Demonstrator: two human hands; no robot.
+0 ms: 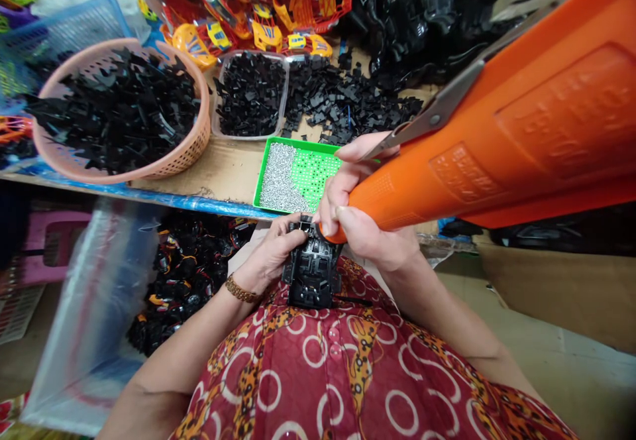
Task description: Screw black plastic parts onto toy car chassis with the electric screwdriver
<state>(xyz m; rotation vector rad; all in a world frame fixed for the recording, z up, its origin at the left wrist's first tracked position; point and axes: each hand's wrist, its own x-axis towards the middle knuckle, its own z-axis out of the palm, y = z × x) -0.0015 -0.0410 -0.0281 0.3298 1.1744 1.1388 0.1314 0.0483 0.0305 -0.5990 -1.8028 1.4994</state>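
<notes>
My left hand (271, 251) is closed around the upper left side of a black toy car chassis (313, 271), which rests against my lap. In my right hand (362, 228) is a large orange electric screwdriver (447, 168) with a metal lever (422, 118) along its upper side. My fingers wrap round its narrow front end. That end points down at the chassis's upper right part, and the tip is hidden by my fingers and the orange housing. Just beyond my hands lies a green tray (257, 185) with many small silver screws (281, 178) heaped in its left part.
On the bench stand a pink basket (201, 138) of black plastic parts and a clear container (214, 112) of small black pieces. More black pieces (342, 95) lie loose. Orange toy car bodies (268, 32) are piled behind. Lower left, black toy assemblies (183, 281) fill a plastic-lined box.
</notes>
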